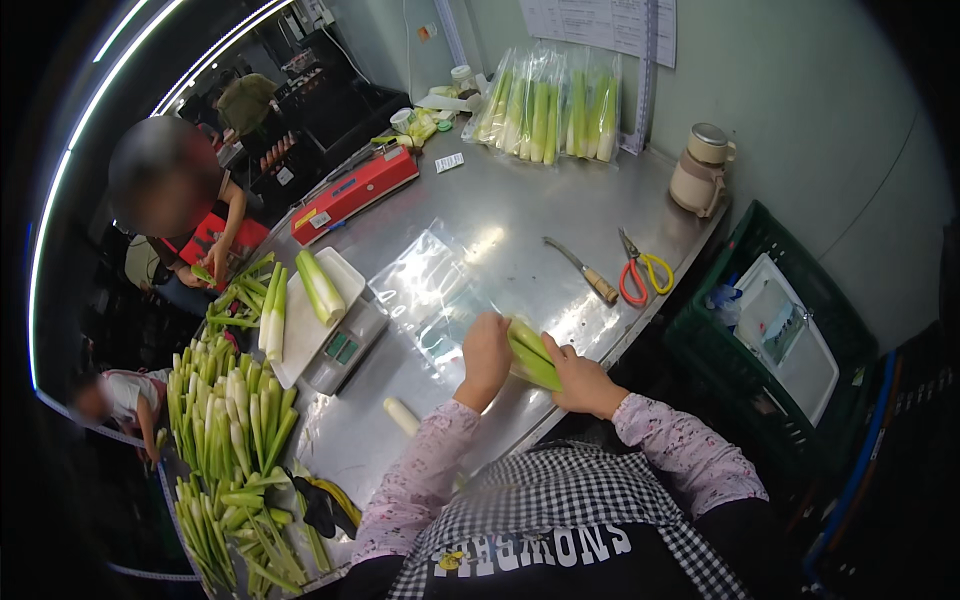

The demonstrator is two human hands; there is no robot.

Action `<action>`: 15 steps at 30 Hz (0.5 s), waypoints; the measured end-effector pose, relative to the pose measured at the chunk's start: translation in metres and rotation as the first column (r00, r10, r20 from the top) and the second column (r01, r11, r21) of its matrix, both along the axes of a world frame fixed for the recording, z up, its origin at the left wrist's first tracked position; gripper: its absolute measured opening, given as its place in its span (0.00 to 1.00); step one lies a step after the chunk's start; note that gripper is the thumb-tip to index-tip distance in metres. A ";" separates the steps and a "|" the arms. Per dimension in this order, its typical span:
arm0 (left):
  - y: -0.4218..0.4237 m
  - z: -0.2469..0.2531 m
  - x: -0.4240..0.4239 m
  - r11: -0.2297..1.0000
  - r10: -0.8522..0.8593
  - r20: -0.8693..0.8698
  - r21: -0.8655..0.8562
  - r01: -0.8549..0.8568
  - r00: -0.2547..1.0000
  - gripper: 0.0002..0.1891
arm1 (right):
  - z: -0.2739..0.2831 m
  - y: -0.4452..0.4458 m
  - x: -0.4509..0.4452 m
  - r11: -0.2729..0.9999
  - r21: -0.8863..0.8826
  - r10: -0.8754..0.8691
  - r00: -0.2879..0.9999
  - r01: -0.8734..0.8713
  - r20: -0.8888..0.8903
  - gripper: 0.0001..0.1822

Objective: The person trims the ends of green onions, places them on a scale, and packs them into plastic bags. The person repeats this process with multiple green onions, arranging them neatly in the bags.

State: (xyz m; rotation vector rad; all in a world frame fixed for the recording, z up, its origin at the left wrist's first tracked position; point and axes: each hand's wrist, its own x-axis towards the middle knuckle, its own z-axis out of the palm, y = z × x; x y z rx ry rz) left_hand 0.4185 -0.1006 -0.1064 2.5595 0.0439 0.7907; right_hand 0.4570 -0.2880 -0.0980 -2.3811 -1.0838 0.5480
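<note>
Both my hands are around green water bamboo shoots [534, 356] near the table's front edge; clear plastic seems to cover them, though blur makes this hard to tell. My left hand [486, 356] grips the upper left end, and my right hand [589, 381] holds the lower right end. Left of my left hand, flat clear plastic bags [424, 281] lie on the metal table [517, 210]. One pale shoot [401, 415] rests by my left forearm, partly hidden. Farther left, a digital scale [337, 356] bears a white tray [341, 270] with shoots [319, 289] on it.
A large pile of shoots [232, 412] covers the left side. A wooden-handled curved knife [585, 274] and scissors [641, 270] lie right. Behind are a red bag sealer [356, 195], filled bags [540, 112] and a flask [701, 172]. A green crate [765, 337] stands right. People work left.
</note>
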 end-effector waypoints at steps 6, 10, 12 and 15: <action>0.000 0.015 -0.015 0.986 -0.095 0.072 0.143 0.084 0.993 0.06 | 0.013 -0.011 0.008 0.918 0.325 -0.079 0.907 0.228 -0.413 0.46; -0.001 0.021 -0.019 0.986 -0.108 0.158 0.142 0.085 0.982 0.07 | 0.010 -0.016 0.008 0.873 0.320 -0.044 0.713 0.368 -0.699 0.40; -0.019 0.034 -0.020 0.969 -0.212 0.161 0.166 0.186 0.964 0.08 | 0.005 -0.008 0.013 0.850 0.319 0.016 0.586 0.419 -0.810 0.37; -0.046 0.055 -0.013 0.909 -0.341 0.049 0.271 0.316 0.939 0.07 | -0.009 0.000 0.019 0.790 0.388 0.143 0.473 0.475 -0.869 0.29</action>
